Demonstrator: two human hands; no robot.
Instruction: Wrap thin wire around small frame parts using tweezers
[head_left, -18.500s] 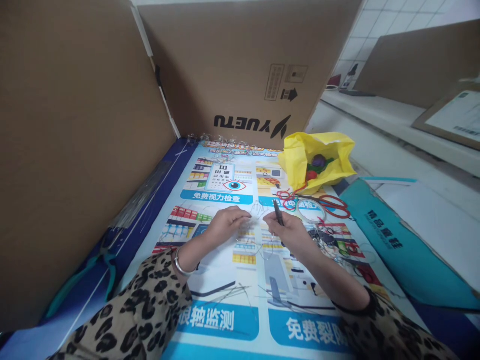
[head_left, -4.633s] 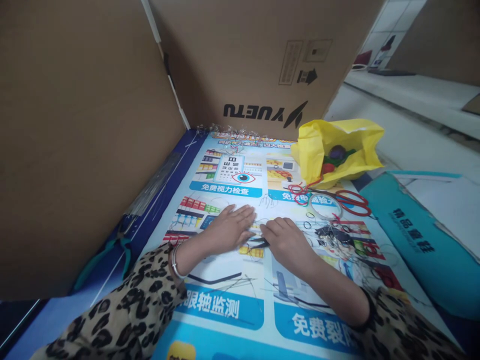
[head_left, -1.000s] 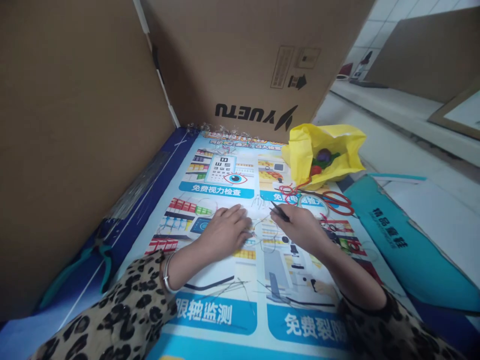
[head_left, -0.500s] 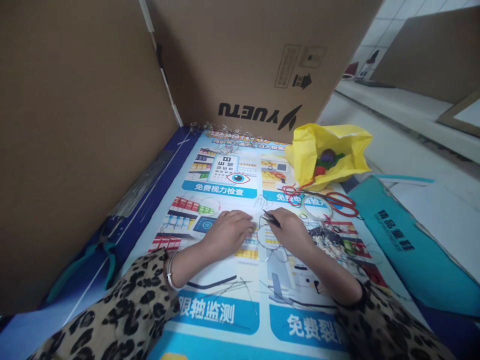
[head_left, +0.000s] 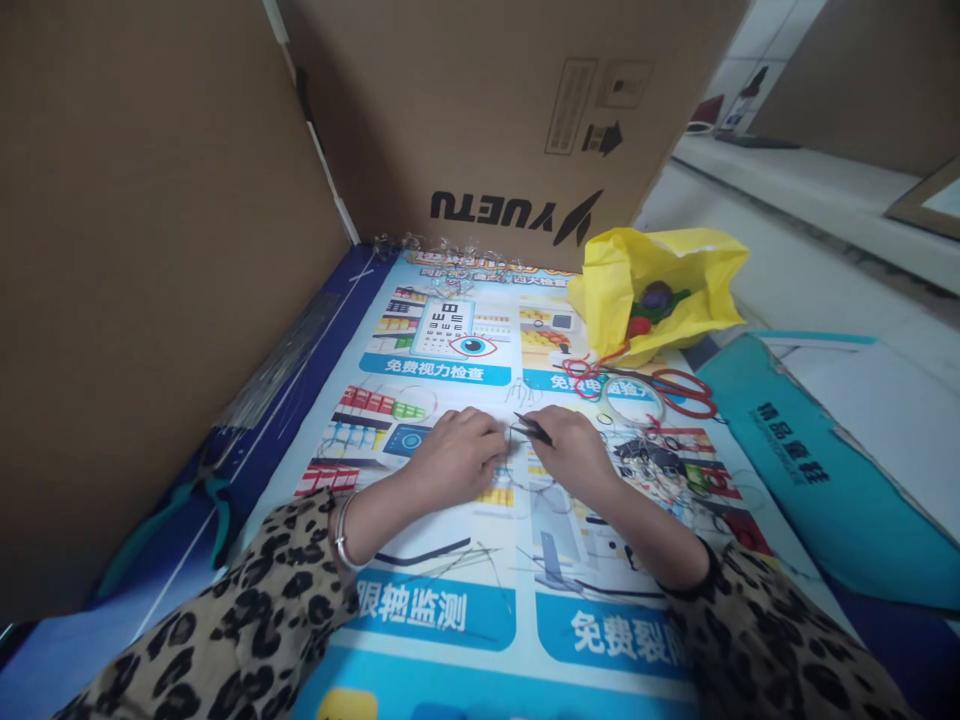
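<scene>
My left hand [head_left: 459, 458] is closed above the printed sheet, its fingertips pinched together near the middle; a thin wire seems to run from them, but what they grip is too small to make out. Close on its right, my right hand [head_left: 576, 455] grips black tweezers [head_left: 534, 430], whose tips point left towards the left fingertips. A faint loop of fine wire [head_left: 551, 495] shows below the tweezers. Several thin wire pieces [head_left: 519, 390] lie on the sheet just beyond both hands.
A yellow bag [head_left: 607, 290] with coloured yarn balls stands at back right, near red-handled scissors [head_left: 686, 393] and a white ring [head_left: 634, 400]. Teal pliers [head_left: 217, 490] and straight wires [head_left: 274, 365] lie left. Cardboard walls [head_left: 495, 110] rise behind; a teal box [head_left: 795, 460] sits right.
The tweezers have shifted slightly left, towards my left fingertips, and their tips look closer together. The wire loop beneath them shows less plainly. The view has tilted a little.
</scene>
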